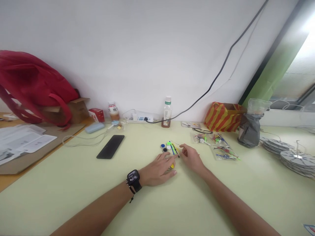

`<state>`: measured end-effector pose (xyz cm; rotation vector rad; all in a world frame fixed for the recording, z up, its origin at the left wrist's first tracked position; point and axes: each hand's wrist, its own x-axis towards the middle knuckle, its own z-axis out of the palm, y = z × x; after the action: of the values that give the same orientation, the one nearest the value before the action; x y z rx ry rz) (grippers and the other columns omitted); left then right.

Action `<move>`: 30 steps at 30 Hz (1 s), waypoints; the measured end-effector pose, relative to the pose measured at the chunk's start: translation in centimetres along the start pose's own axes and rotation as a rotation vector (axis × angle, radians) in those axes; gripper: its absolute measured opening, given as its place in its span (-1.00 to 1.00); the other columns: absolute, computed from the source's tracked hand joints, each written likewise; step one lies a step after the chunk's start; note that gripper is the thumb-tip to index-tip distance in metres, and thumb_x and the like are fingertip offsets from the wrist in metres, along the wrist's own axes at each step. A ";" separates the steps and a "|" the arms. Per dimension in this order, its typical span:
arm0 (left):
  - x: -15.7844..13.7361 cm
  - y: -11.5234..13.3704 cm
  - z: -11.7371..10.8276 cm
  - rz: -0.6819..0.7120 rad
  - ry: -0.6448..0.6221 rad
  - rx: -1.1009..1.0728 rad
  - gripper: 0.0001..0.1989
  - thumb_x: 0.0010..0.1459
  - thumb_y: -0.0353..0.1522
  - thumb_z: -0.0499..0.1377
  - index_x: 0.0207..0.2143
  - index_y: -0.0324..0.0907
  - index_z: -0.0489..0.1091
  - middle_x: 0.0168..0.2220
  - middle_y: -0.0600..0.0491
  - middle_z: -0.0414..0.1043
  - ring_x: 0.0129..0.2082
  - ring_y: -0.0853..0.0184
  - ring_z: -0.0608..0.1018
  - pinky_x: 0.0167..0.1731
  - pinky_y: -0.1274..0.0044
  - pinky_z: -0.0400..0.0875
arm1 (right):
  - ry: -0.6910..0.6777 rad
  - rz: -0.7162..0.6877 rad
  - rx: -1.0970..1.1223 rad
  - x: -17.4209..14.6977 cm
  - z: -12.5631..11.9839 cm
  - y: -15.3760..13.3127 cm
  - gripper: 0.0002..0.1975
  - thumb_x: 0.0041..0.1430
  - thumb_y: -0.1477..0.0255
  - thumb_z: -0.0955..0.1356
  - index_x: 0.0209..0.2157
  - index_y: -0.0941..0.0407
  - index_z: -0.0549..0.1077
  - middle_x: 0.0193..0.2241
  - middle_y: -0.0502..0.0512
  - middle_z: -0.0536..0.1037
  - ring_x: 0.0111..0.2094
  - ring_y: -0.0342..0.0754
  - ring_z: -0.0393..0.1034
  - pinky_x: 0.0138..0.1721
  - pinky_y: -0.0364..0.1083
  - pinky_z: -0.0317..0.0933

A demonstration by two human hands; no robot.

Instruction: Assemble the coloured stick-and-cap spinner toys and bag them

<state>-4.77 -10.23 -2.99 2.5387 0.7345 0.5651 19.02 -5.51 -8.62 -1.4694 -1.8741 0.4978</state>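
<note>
My left hand (159, 168) lies palm down on the table, fingers spread out over some small parts. A yellow piece (172, 166) shows between its thumb and fingers, mostly covered. Just beyond the fingertips are small round discs: a blue disc (162, 146), a black disc (165, 150), a white disc (168, 147) and a green one. Beside them lie thin coloured plastic sticks (173, 149). My right hand (192, 159) is at the right end of these sticks, its fingers curled with thumb and forefinger together. Whatever is in that pinch is too small to make out.
Clear bags of coloured parts (222, 152) lie to the right, near glasses (203, 130) and a striped bag (222, 116). A phone (110, 147) lies left. Along the wall stand a drink bottle (167, 113) and a power strip (139, 117). Grey disc stacks (296, 160) sit far right.
</note>
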 end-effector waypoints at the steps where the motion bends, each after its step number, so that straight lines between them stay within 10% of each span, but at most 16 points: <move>1: 0.1 0.1 -0.1 -0.003 0.023 -0.022 -0.68 0.42 -0.15 -0.02 -0.01 -0.10 0.40 0.15 -0.09 0.39 0.28 0.03 0.23 0.25 0.22 0.14 | 0.022 -0.011 -0.002 0.0 0.0 0.0 -0.68 0.15 0.49 0.28 -0.04 0.11 0.45 -0.41 0.03 0.53 -0.40 -0.02 0.42 -0.33 -0.06 0.24; 10: 0.8 -0.5 0.0 -0.189 0.253 -0.319 -0.71 0.45 -0.22 -0.05 -0.13 -0.14 0.41 -0.30 0.07 0.38 -0.34 0.33 0.37 -0.27 0.48 0.29 | 0.118 -0.114 0.222 0.4 -1.1 -0.5 -0.72 0.19 0.40 0.32 -0.07 0.11 0.50 -0.35 0.11 0.46 -0.35 0.01 0.43 -0.23 0.03 0.38; 17: 1.4 -3.0 1.3 -0.303 0.328 -0.673 -0.67 0.19 -0.21 0.32 -0.07 -0.21 0.51 -0.21 -0.01 0.53 -0.26 0.32 0.56 -0.14 0.47 0.46 | 0.150 -0.107 0.564 -0.1 -2.8 -3.2 -0.72 0.13 0.18 0.47 -0.24 0.09 0.57 -0.17 0.17 0.47 -0.26 -0.01 0.48 -0.14 0.02 0.41; 23: 1.5 -2.8 0.8 -0.321 0.382 -0.783 -0.54 0.04 -0.22 0.44 -0.03 -0.23 0.54 -0.08 -0.12 0.59 -0.14 0.20 0.63 -0.03 0.35 0.53 | -0.253 -0.072 0.654 -1.3 -3.0 -5.1 -0.72 0.19 0.17 0.45 -0.26 0.11 0.53 -0.40 0.06 0.54 -0.42 -0.08 0.43 -0.33 -0.06 0.34; 30: 1.6 -2.5 0.9 -0.300 0.394 -0.738 -0.58 0.13 -0.19 0.38 -0.04 -0.26 0.57 -0.08 -0.14 0.62 -0.11 0.15 0.64 0.01 0.31 0.53 | -0.171 -0.114 0.510 -1.3 -2.9 -5.6 -0.71 0.23 0.17 0.39 -0.25 0.12 0.53 -0.50 0.00 0.47 -0.45 -0.09 0.36 -0.36 -0.09 0.28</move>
<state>-4.04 -7.63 -4.63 1.6245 0.8240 1.0189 17.47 -8.70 -3.25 -1.0025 -1.7700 0.9866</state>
